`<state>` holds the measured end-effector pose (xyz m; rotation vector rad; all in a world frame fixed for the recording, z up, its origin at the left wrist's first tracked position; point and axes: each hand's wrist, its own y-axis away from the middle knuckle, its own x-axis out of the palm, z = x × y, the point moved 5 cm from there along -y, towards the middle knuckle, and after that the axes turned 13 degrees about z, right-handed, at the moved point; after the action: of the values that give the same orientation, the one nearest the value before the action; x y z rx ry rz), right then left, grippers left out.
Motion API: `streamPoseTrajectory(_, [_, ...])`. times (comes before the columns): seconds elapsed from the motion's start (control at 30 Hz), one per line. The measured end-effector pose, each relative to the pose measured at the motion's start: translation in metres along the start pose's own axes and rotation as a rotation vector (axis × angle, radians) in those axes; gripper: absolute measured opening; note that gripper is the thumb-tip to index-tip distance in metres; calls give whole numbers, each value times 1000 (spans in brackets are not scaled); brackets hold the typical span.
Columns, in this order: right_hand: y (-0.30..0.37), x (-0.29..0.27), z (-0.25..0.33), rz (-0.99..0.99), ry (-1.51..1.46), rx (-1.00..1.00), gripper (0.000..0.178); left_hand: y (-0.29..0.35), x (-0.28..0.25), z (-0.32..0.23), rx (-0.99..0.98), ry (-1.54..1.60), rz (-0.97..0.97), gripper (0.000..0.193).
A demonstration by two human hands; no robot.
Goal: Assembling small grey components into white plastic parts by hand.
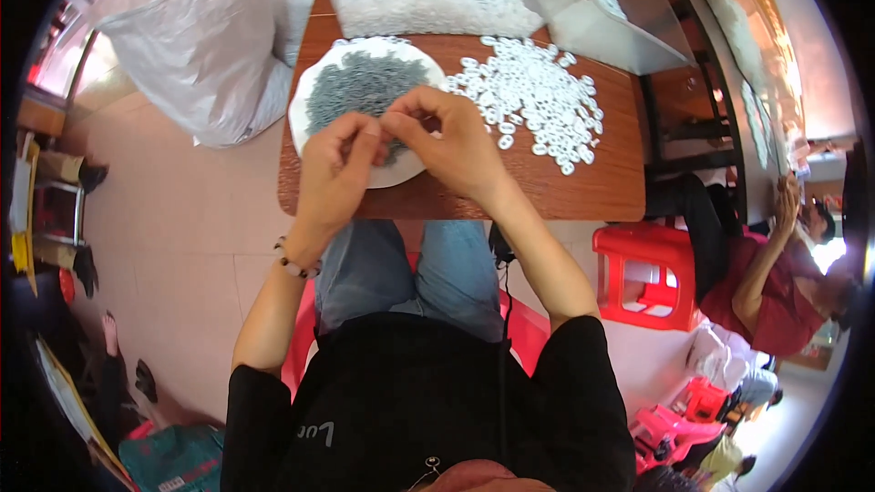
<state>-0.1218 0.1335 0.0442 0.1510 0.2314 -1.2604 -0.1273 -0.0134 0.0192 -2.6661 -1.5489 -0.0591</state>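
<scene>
Over the near part of a white scalloped plate [301, 118], both hands meet with their fingertips pinched close together. My left hand [340, 164] is closed, thumb against fingers; a beaded bracelet circles that wrist. My right hand [447, 138] is closed too, its thumb and forefinger touching the left fingertips. Whatever sits between the fingers is too small and covered to make out. Heaped on the plate are many small grey pieces [365, 82]. Right of it, a loose spread of small white oval ring-like pieces [547, 105] lies on the brown wooden table [602, 196].
Clear bins [437, 0] with more white pieces stand along the table's far side. A big whitish sack [196, 46] rests on the floor at left. To the right are a red plastic stool [645, 278] and a seated person in dark red [766, 301].
</scene>
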Motion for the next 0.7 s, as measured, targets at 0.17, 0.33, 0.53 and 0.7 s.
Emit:
streamPoseTrajectory(0.17, [18,0,19,-125,123,-217,6,8,4,-11,-82,175,46,20])
streamPoseTrajectory(0.33, [42,-3,38,-274,416,-545,11,18,15,-17,-116,372,141,20])
streamPoseTrajectory(0.53, [62,-8,41,-275,421,-578,15,28,32,-15,-202,483,152,18])
streamPoseTrajectory(0.7, [79,-25,31,-188,413,-447,15,34,43,-11,-192,358,156,15])
